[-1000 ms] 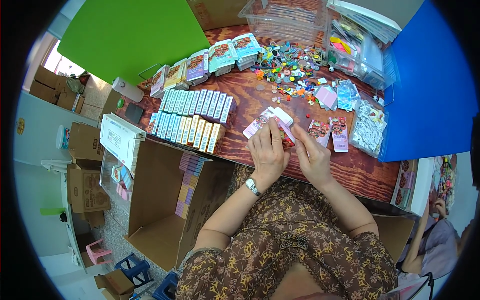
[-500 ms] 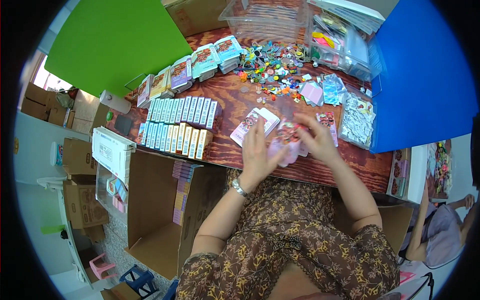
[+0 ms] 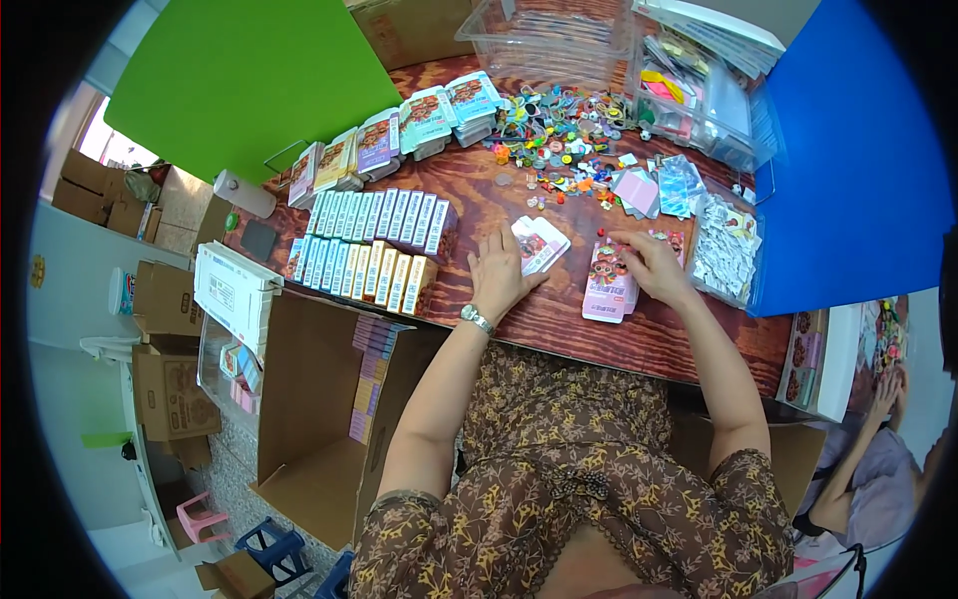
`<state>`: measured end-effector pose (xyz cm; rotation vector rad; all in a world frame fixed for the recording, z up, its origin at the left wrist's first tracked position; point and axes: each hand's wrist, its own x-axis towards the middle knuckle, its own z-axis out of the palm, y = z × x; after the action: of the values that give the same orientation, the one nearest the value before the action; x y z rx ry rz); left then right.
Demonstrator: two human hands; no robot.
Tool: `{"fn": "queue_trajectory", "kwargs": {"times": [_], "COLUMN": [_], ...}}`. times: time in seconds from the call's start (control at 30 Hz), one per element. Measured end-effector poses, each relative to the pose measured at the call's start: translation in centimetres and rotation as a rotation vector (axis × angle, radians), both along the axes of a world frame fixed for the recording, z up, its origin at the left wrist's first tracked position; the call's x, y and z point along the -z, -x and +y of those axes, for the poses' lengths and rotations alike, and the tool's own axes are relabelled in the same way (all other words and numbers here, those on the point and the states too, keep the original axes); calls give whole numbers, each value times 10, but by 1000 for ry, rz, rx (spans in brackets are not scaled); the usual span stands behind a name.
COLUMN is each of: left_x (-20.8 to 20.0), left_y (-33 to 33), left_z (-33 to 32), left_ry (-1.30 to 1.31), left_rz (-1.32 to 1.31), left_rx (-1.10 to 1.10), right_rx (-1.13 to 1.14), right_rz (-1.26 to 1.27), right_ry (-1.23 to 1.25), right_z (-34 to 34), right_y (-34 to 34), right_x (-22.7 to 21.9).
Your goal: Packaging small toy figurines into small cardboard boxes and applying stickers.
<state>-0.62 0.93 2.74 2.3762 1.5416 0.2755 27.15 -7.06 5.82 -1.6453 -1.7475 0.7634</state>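
Note:
My left hand [image 3: 499, 277] lies with fingers spread on the wooden table, its fingertips at the left edge of a small pile of pale flat cartons [image 3: 540, 243]. To the right, my right hand [image 3: 656, 270] has its thumb and fingers closed at the upper right edge of a pink flat carton [image 3: 609, 285] with a reddish cartoon picture. Other pink cartons show under its lower edge. Part of another printed piece [image 3: 675, 241] shows behind my right hand. A tiny red piece [image 3: 601, 232] lies by the carton's top.
Filled upright boxes [image 3: 374, 270] stand in two rows at left, with stacks of flat cartons [image 3: 426, 118] behind. Small colourful trinkets [image 3: 559, 130] cover the far middle. A tray of white packets [image 3: 725, 245] and a blue panel [image 3: 838, 170] bound the right; an open brown box [image 3: 309, 399] stands below left.
My hands have moved apart. The pink cartons, blurred between both hands before, now rest at the right under my right hand. My left hand has opened out beside the pale pile.

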Motion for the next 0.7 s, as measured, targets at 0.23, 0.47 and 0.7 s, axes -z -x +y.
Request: {"fn": "queue_trajectory", "kwargs": {"times": [0.23,0.47,0.7], "left_x": [-12,-37,-65], "left_y": [-1,-15,-23], "left_z": [-8,-41,-62], "left_ry": [-157,-184,-279], "left_rz": [-234,-591,-778], "left_rx": [-56,-93,-14], "right_rx": [43,-39,39], "right_rz": [-372,-137,-156], "right_ry": [-336,-550,-781], "right_z": [-6,-12,-18], "right_y": [5,76,94], "right_x": [-7,-39,-45]}}
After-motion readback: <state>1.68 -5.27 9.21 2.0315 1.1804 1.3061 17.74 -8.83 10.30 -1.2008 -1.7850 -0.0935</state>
